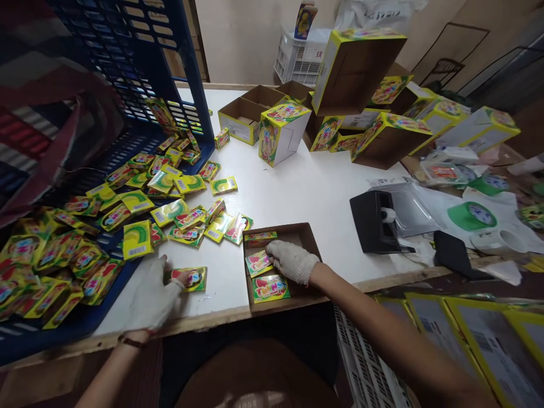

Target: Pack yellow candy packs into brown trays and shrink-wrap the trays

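My left hand point(151, 294), in a white glove with bare fingertips, is low over the white table at the left. Its fingers are apart, and one fingertip touches the end of a small yellow-green candy box point(196, 279) lying flat. My right hand point(293, 262), also gloved, reaches into an open brown carton point(314, 241) at the table's front edge. Its fingers are closed at the edge of a small candy box point(257, 263) inside. Another candy box point(270, 288) lies in front of that one, and one more point(260, 239) stands along the carton's back wall.
A tipped blue plastic crate point(199, 113) at the left spills many candy boxes point(165, 212) onto the table. Printed display cartons point(283, 133) stand at the back. A black stand point(374, 221), a green tape roll point(471, 218) and a white tape roll point(499, 242) are at the right.
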Demonstrator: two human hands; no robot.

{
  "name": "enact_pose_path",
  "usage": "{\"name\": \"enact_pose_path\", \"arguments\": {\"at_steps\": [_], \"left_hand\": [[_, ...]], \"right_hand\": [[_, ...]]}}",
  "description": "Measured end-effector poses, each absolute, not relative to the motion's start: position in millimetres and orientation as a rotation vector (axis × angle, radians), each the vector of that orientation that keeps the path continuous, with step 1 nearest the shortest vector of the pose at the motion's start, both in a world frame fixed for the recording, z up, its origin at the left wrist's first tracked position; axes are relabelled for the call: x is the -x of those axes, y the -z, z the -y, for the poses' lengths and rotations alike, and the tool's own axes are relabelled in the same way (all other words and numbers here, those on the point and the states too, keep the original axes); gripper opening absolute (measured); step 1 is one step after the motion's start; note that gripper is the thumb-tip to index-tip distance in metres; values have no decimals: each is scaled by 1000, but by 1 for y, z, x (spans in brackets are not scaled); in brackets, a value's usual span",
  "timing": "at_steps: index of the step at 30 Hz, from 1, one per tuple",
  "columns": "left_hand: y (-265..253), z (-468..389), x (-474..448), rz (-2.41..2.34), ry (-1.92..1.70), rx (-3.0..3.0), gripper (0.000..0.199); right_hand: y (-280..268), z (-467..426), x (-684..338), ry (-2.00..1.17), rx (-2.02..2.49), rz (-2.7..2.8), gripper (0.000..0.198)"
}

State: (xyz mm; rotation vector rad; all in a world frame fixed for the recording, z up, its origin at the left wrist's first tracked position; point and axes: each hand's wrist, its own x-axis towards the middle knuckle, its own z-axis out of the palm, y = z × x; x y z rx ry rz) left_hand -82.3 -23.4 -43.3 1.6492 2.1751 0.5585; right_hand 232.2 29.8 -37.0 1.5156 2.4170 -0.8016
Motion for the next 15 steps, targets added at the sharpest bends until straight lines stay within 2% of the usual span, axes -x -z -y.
{"name": "enact_pose_path", "arguments": {"at_steps": [4,6,8,11,15], "left_hand": [[26,38,52,-1997,-717,-2034,27],[9,36,20,-1725,-713,-2174,19],[-4,27,-17,-1476,-435,-2283,22],[-6,4,-69,-1358,174,-2327,27],[16,-26,-106,-1266,409,-2367,35]], "right_hand": [[25,-20,-241,782,-1624,-2421,41],[15,-15,-245,670,-1527,-2340,35],[4,-11,-249,582,-1442,-2218,19],[-17,-6,-258,525,-1578,-2199,15],[-33,-5,-276,626,-1803,-2255,12]]}}
